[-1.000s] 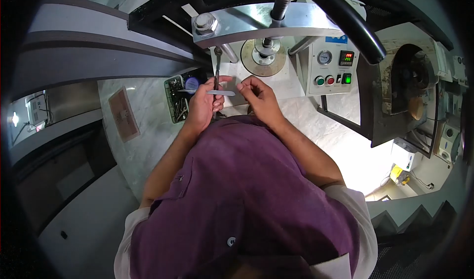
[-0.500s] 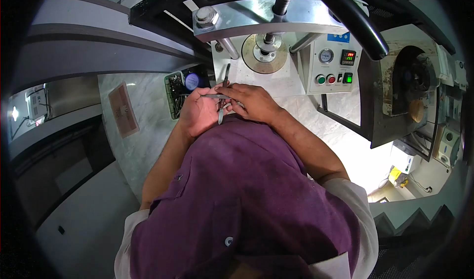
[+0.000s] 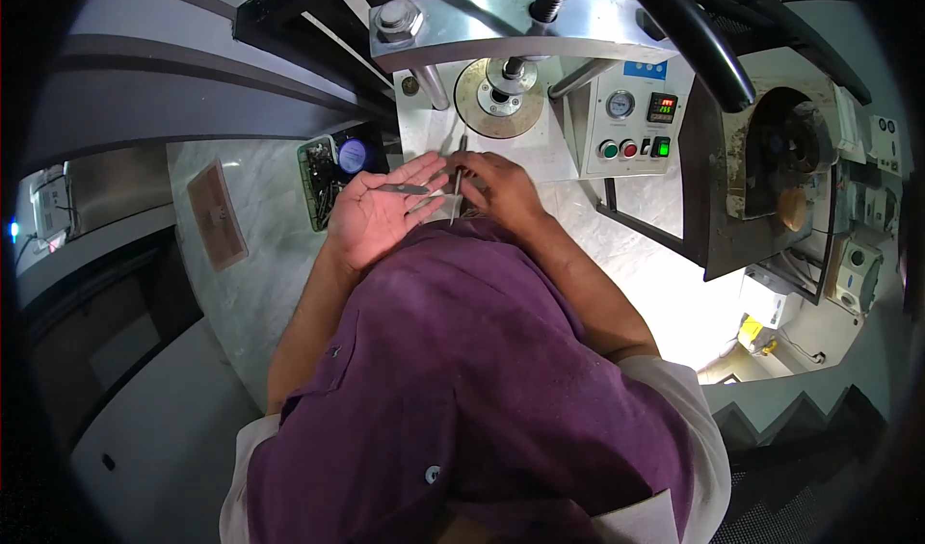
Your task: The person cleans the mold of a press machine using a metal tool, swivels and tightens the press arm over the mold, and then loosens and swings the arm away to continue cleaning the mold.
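My left hand is palm up with its fingers stretched out. A slim grey metal tool lies across it, its near end at the base of the thumb. My right hand is closed with bent fingers on a thin, rod-like tool, dark at its far end and pointing away from me. By the lower part of that rod is a small, pale, flat piece; whether it belongs to the rod, I cannot tell. Both hands are just in front of my purple apron, close together.
Ahead stands a press with a round plate, a steel crossbar and a black lever. Its control panel is at the right. On the marble surface at left are a green basket of small items, a blue-lidded jar and a brown board.
My hands have moved apart a little. The left fingers have spread with the grey tool across them, and the right hand has let go of its end. The view has shifted slightly.
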Demonstrator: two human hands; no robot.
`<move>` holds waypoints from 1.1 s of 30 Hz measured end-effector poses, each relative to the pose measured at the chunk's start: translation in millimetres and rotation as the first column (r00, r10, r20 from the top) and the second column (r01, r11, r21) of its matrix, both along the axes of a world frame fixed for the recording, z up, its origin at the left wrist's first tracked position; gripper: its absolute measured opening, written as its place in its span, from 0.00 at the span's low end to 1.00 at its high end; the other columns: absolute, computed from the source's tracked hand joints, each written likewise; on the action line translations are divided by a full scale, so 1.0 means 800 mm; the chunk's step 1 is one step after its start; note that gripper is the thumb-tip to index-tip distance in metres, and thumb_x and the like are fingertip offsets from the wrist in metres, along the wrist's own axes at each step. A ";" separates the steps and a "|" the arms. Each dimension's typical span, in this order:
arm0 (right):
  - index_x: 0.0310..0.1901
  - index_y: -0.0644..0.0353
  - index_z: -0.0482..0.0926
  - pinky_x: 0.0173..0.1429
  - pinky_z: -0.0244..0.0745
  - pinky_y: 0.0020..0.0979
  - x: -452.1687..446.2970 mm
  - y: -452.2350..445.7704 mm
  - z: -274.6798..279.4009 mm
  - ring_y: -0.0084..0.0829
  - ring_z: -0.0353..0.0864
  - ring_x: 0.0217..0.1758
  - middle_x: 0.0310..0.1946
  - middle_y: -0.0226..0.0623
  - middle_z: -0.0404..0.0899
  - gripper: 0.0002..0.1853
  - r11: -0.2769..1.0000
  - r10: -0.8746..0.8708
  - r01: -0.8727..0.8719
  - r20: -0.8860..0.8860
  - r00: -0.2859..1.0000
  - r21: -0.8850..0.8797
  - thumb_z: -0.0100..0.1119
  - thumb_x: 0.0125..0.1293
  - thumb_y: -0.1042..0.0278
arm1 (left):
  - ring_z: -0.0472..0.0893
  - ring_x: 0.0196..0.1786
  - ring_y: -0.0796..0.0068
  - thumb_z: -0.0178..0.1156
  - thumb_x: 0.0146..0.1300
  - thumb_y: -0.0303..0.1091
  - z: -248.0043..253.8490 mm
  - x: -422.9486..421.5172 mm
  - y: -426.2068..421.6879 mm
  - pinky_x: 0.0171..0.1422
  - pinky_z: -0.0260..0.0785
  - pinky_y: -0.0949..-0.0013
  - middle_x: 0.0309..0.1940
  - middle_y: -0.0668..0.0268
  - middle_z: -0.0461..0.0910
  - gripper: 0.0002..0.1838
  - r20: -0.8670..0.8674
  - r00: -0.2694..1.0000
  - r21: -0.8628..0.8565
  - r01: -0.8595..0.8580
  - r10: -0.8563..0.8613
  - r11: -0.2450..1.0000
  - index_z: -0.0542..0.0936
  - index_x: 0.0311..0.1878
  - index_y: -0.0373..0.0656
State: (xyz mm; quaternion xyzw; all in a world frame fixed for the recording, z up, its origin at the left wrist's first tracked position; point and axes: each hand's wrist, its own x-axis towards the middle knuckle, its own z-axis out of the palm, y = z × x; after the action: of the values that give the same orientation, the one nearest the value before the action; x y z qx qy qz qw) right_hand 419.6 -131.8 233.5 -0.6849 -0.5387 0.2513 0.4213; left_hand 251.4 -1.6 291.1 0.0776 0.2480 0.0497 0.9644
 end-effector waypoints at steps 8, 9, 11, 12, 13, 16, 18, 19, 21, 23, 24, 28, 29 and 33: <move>0.44 0.64 0.75 0.42 0.71 0.26 0.050 -0.022 0.009 0.23 0.76 0.36 0.34 0.34 0.77 0.10 0.889 -0.359 0.457 -0.631 0.687 -0.007 0.52 0.68 0.67 | 0.68 0.60 0.55 0.44 0.57 0.37 -0.056 -0.068 0.028 0.70 0.57 0.58 0.55 0.52 0.71 0.32 -0.081 0.964 0.099 -0.247 0.255 0.964 0.61 0.63 0.26; 0.44 0.64 0.75 0.38 0.69 0.22 0.063 -0.023 0.002 0.21 0.74 0.33 0.31 0.34 0.77 0.11 0.894 -0.332 0.448 -0.722 0.607 -0.034 0.50 0.68 0.66 | 0.71 0.52 0.59 0.44 0.57 0.37 -0.067 -0.081 0.033 0.65 0.62 0.58 0.45 0.56 0.72 0.29 -0.229 0.921 0.218 -0.269 0.317 0.938 0.65 0.60 0.27; 0.45 0.64 0.74 0.38 0.69 0.22 0.075 -0.027 0.006 0.21 0.75 0.33 0.30 0.35 0.77 0.11 0.886 -0.355 0.458 -0.731 0.583 -0.065 0.49 0.69 0.66 | 0.74 0.44 0.62 0.44 0.57 0.37 -0.101 -0.113 0.044 0.60 0.66 0.59 0.36 0.60 0.74 0.26 -0.356 0.848 0.332 -0.278 0.393 0.901 0.69 0.56 0.29; 0.46 0.64 0.74 0.38 0.69 0.22 0.080 -0.027 0.007 0.21 0.75 0.33 0.29 0.35 0.77 0.11 0.876 -0.378 0.473 -0.745 0.549 -0.097 0.48 0.69 0.67 | 0.72 0.36 0.68 0.44 0.59 0.38 -0.124 -0.133 0.048 0.52 0.68 0.62 0.29 0.65 0.70 0.22 -0.353 0.835 0.339 -0.306 0.422 0.890 0.72 0.50 0.31; 0.46 0.64 0.74 0.38 0.69 0.22 0.084 -0.026 0.008 0.21 0.75 0.33 0.29 0.35 0.77 0.11 0.880 -0.374 0.466 -0.744 0.554 -0.096 0.48 0.69 0.67 | 0.69 0.28 0.73 0.44 0.60 0.40 -0.143 -0.151 0.050 0.43 0.69 0.65 0.21 0.70 0.65 0.19 -0.352 0.821 0.347 -0.332 0.450 0.877 0.74 0.44 0.34; 0.48 0.63 0.74 0.42 0.72 0.25 0.092 -0.024 0.006 0.23 0.76 0.36 0.31 0.35 0.78 0.11 0.900 -0.382 0.424 -0.652 0.655 -0.102 0.51 0.67 0.68 | 0.60 0.20 0.79 0.47 0.58 0.39 -0.179 -0.187 0.044 0.31 0.61 0.71 0.16 0.74 0.58 0.14 -0.547 0.663 0.382 -0.346 0.511 0.857 0.73 0.37 0.38; 0.48 0.62 0.75 0.42 0.72 0.25 0.095 -0.021 0.001 0.22 0.76 0.36 0.33 0.34 0.78 0.11 0.913 -0.367 0.400 -0.581 0.726 -0.077 0.53 0.66 0.69 | 0.58 0.18 0.80 0.47 0.58 0.40 -0.201 -0.210 0.032 0.29 0.58 0.71 0.15 0.75 0.57 0.12 -0.619 0.597 0.423 -0.294 0.510 0.857 0.73 0.35 0.40; 0.48 0.61 0.75 0.43 0.72 0.24 0.097 -0.019 -0.001 0.22 0.76 0.37 0.34 0.34 0.79 0.11 0.925 -0.349 0.376 -0.503 0.790 -0.052 0.54 0.66 0.69 | 0.56 0.17 0.81 0.47 0.58 0.40 -0.212 -0.221 0.024 0.26 0.54 0.71 0.15 0.76 0.56 0.12 -0.683 0.525 0.457 -0.236 0.508 0.858 0.72 0.34 0.42; 0.47 0.61 0.76 0.43 0.72 0.23 0.102 -0.012 -0.003 0.22 0.77 0.36 0.34 0.33 0.79 0.11 0.926 -0.362 0.365 -0.503 0.785 -0.098 0.56 0.65 0.69 | 0.55 0.16 0.80 0.48 0.58 0.42 -0.232 -0.248 0.008 0.24 0.53 0.71 0.14 0.76 0.56 0.12 -0.740 0.491 0.449 -0.149 0.460 0.881 0.72 0.34 0.43; 0.47 0.60 0.77 0.43 0.71 0.22 0.103 -0.004 0.005 0.22 0.77 0.35 0.35 0.32 0.79 0.11 0.925 -0.375 0.354 -0.501 0.780 -0.141 0.57 0.64 0.69 | 0.54 0.14 0.80 0.48 0.58 0.43 -0.266 -0.281 -0.010 0.20 0.50 0.72 0.13 0.76 0.55 0.13 -0.829 0.409 0.399 -0.043 0.381 0.916 0.72 0.34 0.44; 0.47 0.61 0.77 0.43 0.72 0.24 0.100 0.003 0.018 0.25 0.78 0.36 0.35 0.35 0.80 0.11 0.923 -0.384 0.361 -0.372 0.845 -0.133 0.58 0.63 0.69 | 0.53 0.13 0.80 0.48 0.58 0.44 -0.280 -0.295 -0.019 0.18 0.48 0.72 0.12 0.76 0.54 0.13 -0.863 0.367 0.362 -0.028 0.347 0.932 0.72 0.34 0.44; 0.46 0.61 0.77 0.43 0.75 0.32 0.118 0.026 0.020 0.36 0.81 0.39 0.37 0.45 0.80 0.11 0.960 -0.227 0.229 0.033 0.973 -0.164 0.58 0.62 0.70 | 0.56 0.14 0.79 0.46 0.58 0.44 -0.288 -0.320 -0.053 0.19 0.48 0.72 0.14 0.75 0.57 0.14 -0.912 0.255 0.352 0.086 0.321 0.932 0.74 0.33 0.44; 0.46 0.61 0.77 0.43 0.75 0.32 0.121 0.030 0.025 0.36 0.81 0.39 0.37 0.45 0.80 0.11 0.959 -0.229 0.232 0.033 0.973 -0.165 0.58 0.62 0.70 | 0.57 0.16 0.79 0.46 0.59 0.45 -0.283 -0.322 -0.061 0.21 0.49 0.71 0.15 0.74 0.58 0.15 -0.908 0.256 0.374 0.137 0.332 0.917 0.74 0.33 0.44; 0.44 0.60 0.78 0.45 0.75 0.38 0.135 0.045 0.029 0.44 0.80 0.41 0.38 0.48 0.79 0.12 0.974 -0.005 0.063 0.261 0.965 -0.215 0.60 0.58 0.71 | 0.57 0.17 0.79 0.46 0.58 0.45 -0.285 -0.321 -0.058 0.21 0.50 0.71 0.16 0.73 0.59 0.16 -0.932 0.219 0.324 0.140 0.290 0.936 0.74 0.34 0.42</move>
State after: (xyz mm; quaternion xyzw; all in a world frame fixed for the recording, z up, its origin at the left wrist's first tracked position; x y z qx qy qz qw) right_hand 527.4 -95.5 256.5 -0.7637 -0.5458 0.2111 0.2725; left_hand -5.2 -47.9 63.2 0.2442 0.7849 0.0800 0.5638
